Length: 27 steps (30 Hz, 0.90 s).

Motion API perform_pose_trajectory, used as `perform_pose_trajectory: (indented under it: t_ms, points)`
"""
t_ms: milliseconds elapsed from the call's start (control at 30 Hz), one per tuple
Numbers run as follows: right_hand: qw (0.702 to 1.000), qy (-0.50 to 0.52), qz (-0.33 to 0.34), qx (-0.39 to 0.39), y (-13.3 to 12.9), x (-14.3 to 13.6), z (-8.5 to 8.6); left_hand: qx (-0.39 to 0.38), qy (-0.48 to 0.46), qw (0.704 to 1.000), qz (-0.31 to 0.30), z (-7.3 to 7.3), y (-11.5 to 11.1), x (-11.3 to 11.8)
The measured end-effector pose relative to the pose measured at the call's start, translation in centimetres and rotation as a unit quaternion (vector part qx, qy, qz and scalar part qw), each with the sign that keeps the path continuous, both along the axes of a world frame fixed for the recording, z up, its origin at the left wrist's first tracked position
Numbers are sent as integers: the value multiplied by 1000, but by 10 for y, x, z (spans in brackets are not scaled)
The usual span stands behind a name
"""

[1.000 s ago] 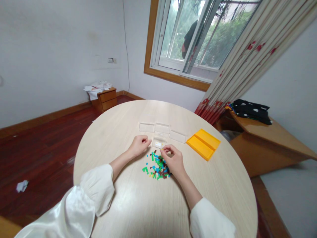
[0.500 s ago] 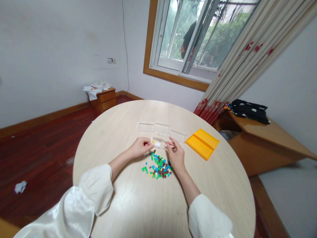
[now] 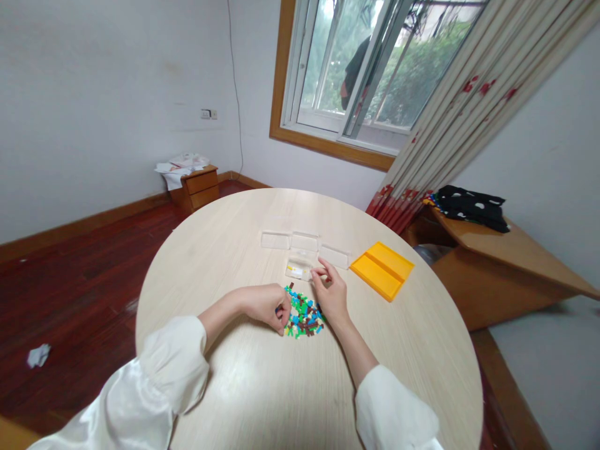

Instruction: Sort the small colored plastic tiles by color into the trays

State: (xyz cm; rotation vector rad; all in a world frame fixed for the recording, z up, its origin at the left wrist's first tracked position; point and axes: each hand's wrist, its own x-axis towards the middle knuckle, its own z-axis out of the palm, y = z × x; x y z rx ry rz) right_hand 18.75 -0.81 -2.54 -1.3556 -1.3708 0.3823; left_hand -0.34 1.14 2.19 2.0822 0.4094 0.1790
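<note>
My left hand [image 3: 268,305] is closed in a pinch at the left edge of a pile of small plastic bricks [image 3: 305,315] in green, blue, brown, white and yellow. Whatever its fingertips hold is too small to make out. Beyond the pile lies a small clear plastic box [image 3: 299,269] with a few yellow and white pieces inside. At the box's right end is my right hand [image 3: 332,292], its index finger stretched out and the other fingers loosely curved. Its fingertips are at or against the box edge; I see nothing held in them.
Three clear trays [image 3: 275,240] lie in a row behind the box. A yellow two-part tray [image 3: 383,271] rests to the right on the round table [image 3: 253,387]. Beyond are a small drawer cabinet [image 3: 202,187] with papers and a wooden desk [image 3: 487,250] with folded cloth.
My left hand has moved from the left side of the clear box toward me, down to the brick pile, and now covers its left edge. My right hand has stayed by the box.
</note>
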Motion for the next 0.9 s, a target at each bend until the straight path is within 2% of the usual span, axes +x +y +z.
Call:
perform_pose_trajectory:
  t_ms: [200, 367, 533, 700, 800, 867, 900]
  points:
    - [1000, -5, -1, 3, -1, -2, 2, 71, 4, 997, -5, -1, -5, 3]
    - [1000, -8, 4, 1, -1, -2, 3, 142, 65, 988, -8, 2, -5, 4]
    - [1000, -11, 10, -1, -2, -2, 4, 148, 73, 986, -8, 2, -7, 5]
    - [1000, -9, 10, 1, -2, -3, 4, 149, 42, 988, -15, 3, -10, 6]
    - [1000, -7, 10, 3, -1, -3, 3, 130, 52, 990, -19, 2, -8, 4]
    - [1000, -6, 10, 4, -1, -3, 2, 102, 50, 994, 10, -1, -3, 3]
    - [1000, -6, 9, 4, 0, -2, 1, 90, 38, 994, 46, -3, 1, 4]
